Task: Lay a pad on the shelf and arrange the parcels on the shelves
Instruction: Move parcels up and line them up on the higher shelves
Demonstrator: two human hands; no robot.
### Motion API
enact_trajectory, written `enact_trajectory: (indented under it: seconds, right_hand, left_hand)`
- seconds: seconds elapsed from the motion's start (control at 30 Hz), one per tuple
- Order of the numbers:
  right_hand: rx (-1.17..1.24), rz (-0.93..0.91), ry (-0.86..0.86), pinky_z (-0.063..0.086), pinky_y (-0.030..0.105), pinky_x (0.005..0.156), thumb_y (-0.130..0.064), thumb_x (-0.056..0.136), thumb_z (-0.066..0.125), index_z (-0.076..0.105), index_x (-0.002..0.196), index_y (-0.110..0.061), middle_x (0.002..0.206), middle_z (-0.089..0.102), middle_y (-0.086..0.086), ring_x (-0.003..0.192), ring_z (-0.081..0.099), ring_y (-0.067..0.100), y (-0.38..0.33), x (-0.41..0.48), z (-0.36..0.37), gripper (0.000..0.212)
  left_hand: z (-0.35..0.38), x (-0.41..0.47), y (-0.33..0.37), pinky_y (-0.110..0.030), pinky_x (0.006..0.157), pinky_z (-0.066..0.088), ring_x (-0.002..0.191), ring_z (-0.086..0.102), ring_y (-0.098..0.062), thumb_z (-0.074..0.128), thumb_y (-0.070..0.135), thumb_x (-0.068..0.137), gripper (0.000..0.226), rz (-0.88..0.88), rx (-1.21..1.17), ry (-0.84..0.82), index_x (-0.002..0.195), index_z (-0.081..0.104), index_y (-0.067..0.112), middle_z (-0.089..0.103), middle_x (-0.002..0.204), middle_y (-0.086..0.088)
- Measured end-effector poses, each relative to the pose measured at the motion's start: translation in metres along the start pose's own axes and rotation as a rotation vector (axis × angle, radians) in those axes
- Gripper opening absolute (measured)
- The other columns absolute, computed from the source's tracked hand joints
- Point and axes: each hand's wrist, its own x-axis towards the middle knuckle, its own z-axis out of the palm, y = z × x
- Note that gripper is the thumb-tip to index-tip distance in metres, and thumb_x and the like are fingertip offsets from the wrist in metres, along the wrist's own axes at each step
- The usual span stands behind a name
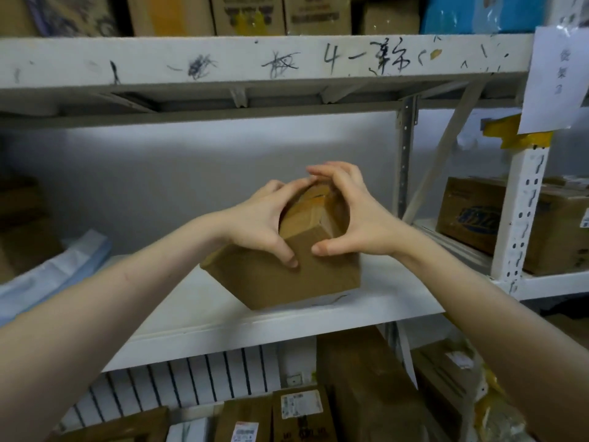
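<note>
A brown cardboard parcel [280, 275] sits tilted on the white middle shelf [223, 317], one corner near the front edge. My left hand [261, 218] grips its top from the left, thumb down on the front face. My right hand [347, 218] grips the top from the right, fingers curled over the taped upper edge. A pale blue-white padded sheet [54, 269] lies at the left end of the same shelf. The far side of the parcel is hidden by my hands.
A scribbled white beam [255, 62] of the shelf above runs overhead, with boxes on it. A white upright [522, 218] stands at the right, beside it a large printed carton [497, 218]. Several labelled parcels [299, 409] lie on the level below.
</note>
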Motion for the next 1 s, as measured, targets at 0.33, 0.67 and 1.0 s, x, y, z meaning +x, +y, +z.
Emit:
enact_trajectory:
  seconds: [0.33, 0.67, 1.0]
  right_hand:
    - [0.055, 0.015, -0.275, 0.027, 0.041, 0.117, -0.05, 0.052, 0.086, -0.008, 0.145, -0.047, 0.153, 0.01, -0.012, 0.142, 0.02, 0.013, -0.117, 0.035, 0.063, 0.133]
    - [0.394, -0.065, 0.053, 0.045, 0.015, 0.086, -0.046, 0.05, 0.075, 0.028, 0.136, -0.047, 0.137, 0.039, 0.004, 0.12, 0.046, 0.013, -0.218, 0.071, 0.077, 0.098]
    - [0.764, -0.182, 0.425, 0.053, 0.032, 0.087, -0.041, 0.049, 0.073, 0.033, 0.139, -0.034, 0.133, 0.047, -0.002, 0.121, 0.052, 0.022, -0.251, 0.122, 0.047, 0.099]
  left_hand:
    - [-0.07, -0.144, -0.064, -0.033, 0.108, 0.034, 0.124, 0.032, -0.016, 0.08, 0.051, 0.044, 0.126, -0.012, -0.03, 0.114, 0.147, 0.008, 0.044, 0.032, 0.129, 0.002]
    - [-0.148, -0.24, -0.077, -0.038, 0.112, 0.032, 0.125, 0.037, -0.003, 0.075, 0.068, 0.056, 0.1, 0.002, -0.079, 0.472, 0.141, 0.033, 0.038, 0.037, 0.139, 0.011]
    - [-0.194, -0.241, -0.046, -0.061, 0.112, 0.014, 0.132, 0.038, -0.021, 0.066, 0.039, 0.079, 0.052, 0.095, 0.386, 1.363, 0.125, 0.055, 0.018, 0.044, 0.138, -0.008]
